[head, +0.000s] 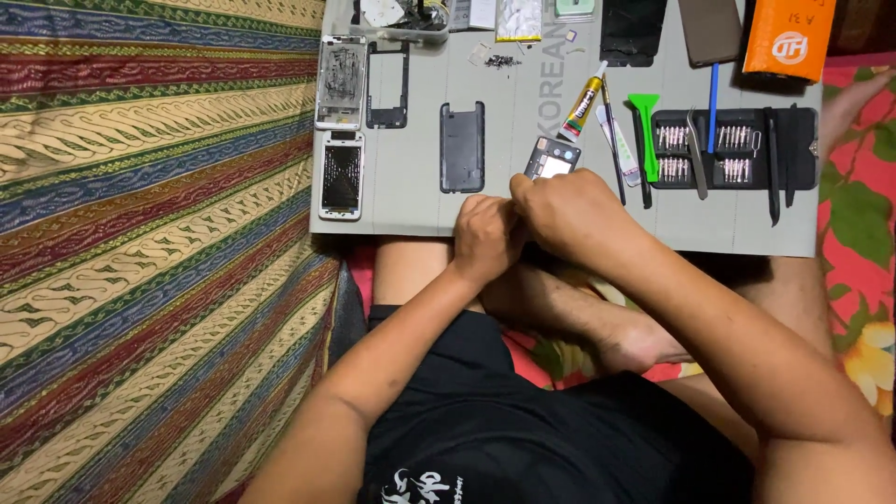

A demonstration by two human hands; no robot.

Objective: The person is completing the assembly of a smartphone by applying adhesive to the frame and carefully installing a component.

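Grey mat [411,201] w/ phones stripped, parts laid out; left hand [487,238] & right hand [565,213] pinch small phone board [552,159], reassembly not begun.

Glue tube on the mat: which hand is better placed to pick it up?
Likely the right hand. It sits nearer the glue tube, which lies up and to its right on the grey mat. The left hand is farther off and would have to cross over the right.
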